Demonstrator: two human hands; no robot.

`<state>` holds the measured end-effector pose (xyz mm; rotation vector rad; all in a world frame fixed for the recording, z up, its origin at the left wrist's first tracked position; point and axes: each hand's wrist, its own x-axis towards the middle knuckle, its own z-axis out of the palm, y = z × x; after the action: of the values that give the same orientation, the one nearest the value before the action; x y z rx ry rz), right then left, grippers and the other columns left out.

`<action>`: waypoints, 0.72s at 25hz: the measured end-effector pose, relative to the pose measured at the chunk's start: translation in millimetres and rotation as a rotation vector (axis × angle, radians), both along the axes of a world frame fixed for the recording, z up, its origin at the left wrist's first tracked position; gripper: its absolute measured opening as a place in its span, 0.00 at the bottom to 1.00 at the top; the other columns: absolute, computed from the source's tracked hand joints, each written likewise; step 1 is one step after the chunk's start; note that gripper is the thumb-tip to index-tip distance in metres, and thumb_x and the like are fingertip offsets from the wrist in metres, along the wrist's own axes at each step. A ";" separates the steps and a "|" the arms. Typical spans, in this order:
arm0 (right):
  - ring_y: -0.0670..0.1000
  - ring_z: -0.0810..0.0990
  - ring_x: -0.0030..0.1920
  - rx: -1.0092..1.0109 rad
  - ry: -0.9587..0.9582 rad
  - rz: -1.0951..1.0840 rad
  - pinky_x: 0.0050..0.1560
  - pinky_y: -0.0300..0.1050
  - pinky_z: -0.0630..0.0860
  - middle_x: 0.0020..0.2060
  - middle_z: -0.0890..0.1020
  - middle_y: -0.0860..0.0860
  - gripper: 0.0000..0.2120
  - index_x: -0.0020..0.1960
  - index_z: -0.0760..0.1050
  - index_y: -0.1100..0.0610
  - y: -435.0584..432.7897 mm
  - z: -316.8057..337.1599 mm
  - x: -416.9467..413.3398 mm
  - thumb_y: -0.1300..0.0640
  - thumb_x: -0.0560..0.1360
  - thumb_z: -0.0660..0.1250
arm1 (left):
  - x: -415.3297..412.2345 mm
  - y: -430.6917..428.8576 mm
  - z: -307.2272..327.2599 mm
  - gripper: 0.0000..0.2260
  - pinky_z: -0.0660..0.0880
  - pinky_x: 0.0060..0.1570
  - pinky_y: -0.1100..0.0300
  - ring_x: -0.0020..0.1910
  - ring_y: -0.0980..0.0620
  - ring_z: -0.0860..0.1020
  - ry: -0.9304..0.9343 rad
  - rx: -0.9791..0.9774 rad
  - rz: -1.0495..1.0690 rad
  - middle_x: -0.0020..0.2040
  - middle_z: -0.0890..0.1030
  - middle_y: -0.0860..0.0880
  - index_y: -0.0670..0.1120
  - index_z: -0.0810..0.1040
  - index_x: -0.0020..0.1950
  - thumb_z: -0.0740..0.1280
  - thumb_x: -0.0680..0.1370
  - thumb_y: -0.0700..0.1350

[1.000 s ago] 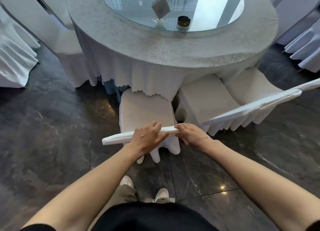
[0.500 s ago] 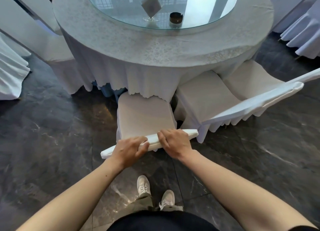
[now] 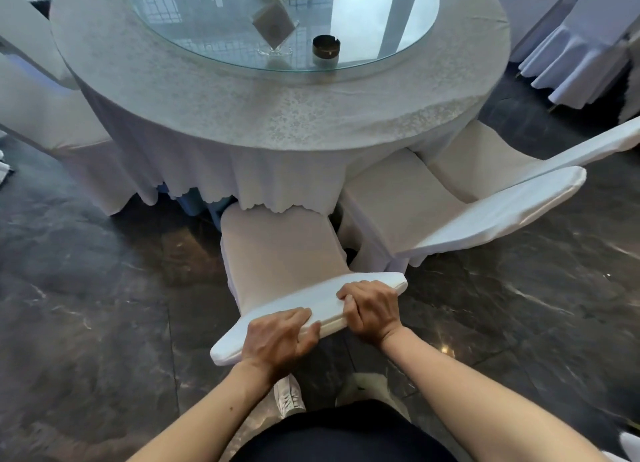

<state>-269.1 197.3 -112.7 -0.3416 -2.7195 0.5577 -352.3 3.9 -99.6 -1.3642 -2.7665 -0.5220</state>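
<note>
A chair in a white cover (image 3: pixel 280 250) stands in front of me, its seat partly under the edge of a round table (image 3: pixel 284 115) draped in pale cloth. My left hand (image 3: pixel 277 338) grips the top of the chair's backrest (image 3: pixel 322 300) near its left end. My right hand (image 3: pixel 372 307) grips the same top edge toward its right end, fingers curled over it. The chair's legs are hidden by the cover.
Two more covered chairs (image 3: pixel 485 215) stand close on the right, another at the left (image 3: pixel 45 115). A glass turntable (image 3: pixel 284 18) on the table carries a dark ashtray (image 3: pixel 325 47) and a card stand (image 3: pixel 275 28). The floor (image 3: pixel 104 305) is dark polished stone. My shoes (image 3: pixel 289 397) are just behind the chair.
The chair has slid forward, its seat going further under the tablecloth. Both hands keep their grip on the backrest; the view has moved closer to the table.
</note>
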 end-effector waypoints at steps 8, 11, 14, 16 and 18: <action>0.55 0.79 0.34 -0.007 -0.103 0.015 0.40 0.48 0.76 0.34 0.82 0.51 0.16 0.39 0.77 0.54 63.5 5.1 -5.8 0.51 0.73 0.52 | 8.7 61.6 -1.0 0.23 0.70 0.28 0.61 0.32 0.51 0.79 -0.060 0.014 0.050 0.39 0.83 0.54 0.52 0.80 0.44 0.49 0.79 0.61; 0.55 0.79 0.34 -0.003 -0.107 0.042 0.42 0.47 0.76 0.34 0.82 0.52 0.17 0.39 0.77 0.56 89.2 7.5 -3.0 0.51 0.74 0.51 | 17.9 86.1 1.2 0.26 0.64 0.29 0.63 0.33 0.52 0.79 -0.051 0.030 0.065 0.41 0.84 0.53 0.52 0.80 0.46 0.45 0.80 0.62; 0.54 0.77 0.34 -0.014 -0.117 0.051 0.43 0.48 0.74 0.34 0.81 0.53 0.19 0.39 0.77 0.56 121.3 10.4 2.4 0.51 0.74 0.50 | 30.4 119.3 3.4 0.27 0.64 0.31 0.63 0.34 0.53 0.80 -0.055 0.043 0.103 0.42 0.84 0.53 0.52 0.81 0.48 0.44 0.80 0.63; 0.55 0.77 0.34 -0.011 -0.113 0.073 0.43 0.48 0.73 0.33 0.81 0.52 0.19 0.39 0.77 0.57 140.4 10.8 4.5 0.51 0.75 0.50 | 37.8 137.0 2.9 0.29 0.65 0.31 0.63 0.35 0.52 0.80 -0.064 0.055 0.118 0.42 0.84 0.53 0.52 0.81 0.49 0.43 0.80 0.63; 0.55 0.77 0.34 -0.003 -0.112 0.105 0.43 0.49 0.74 0.33 0.81 0.53 0.19 0.39 0.76 0.57 150.5 11.1 7.1 0.51 0.75 0.50 | 41.9 146.6 1.3 0.27 0.64 0.31 0.64 0.35 0.52 0.80 -0.054 0.080 0.128 0.43 0.84 0.53 0.52 0.81 0.51 0.45 0.80 0.63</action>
<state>-262.0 347.8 -101.6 -0.2382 -2.8581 0.5873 -310.4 150.5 -98.3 -1.1650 -2.8166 -0.6646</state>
